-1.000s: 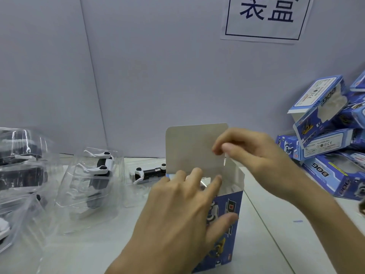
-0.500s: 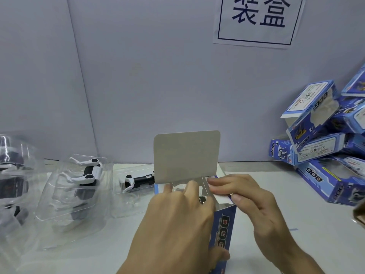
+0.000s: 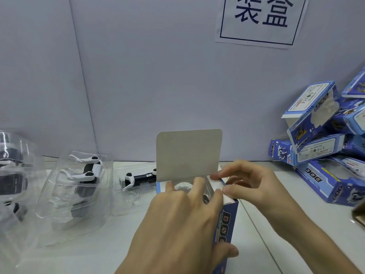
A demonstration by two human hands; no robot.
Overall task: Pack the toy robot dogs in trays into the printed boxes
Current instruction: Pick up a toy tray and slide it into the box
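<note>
Left hand (image 3: pixel 177 224) grip: clasps upright blue printed cardboard box (image 3: pixel 229 220) | right hand (image 3: pixel 250 186) grip: pinches its white side flap (image 3: pixel 228 198)

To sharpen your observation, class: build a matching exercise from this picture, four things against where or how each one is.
1 open box
2 top flap
3 clear trays
4 box pile

A on the left
B standing upright
C on the right
D held in the left grip

Pairs: 1-D, 2-B, 3-A, 4-C.
</note>
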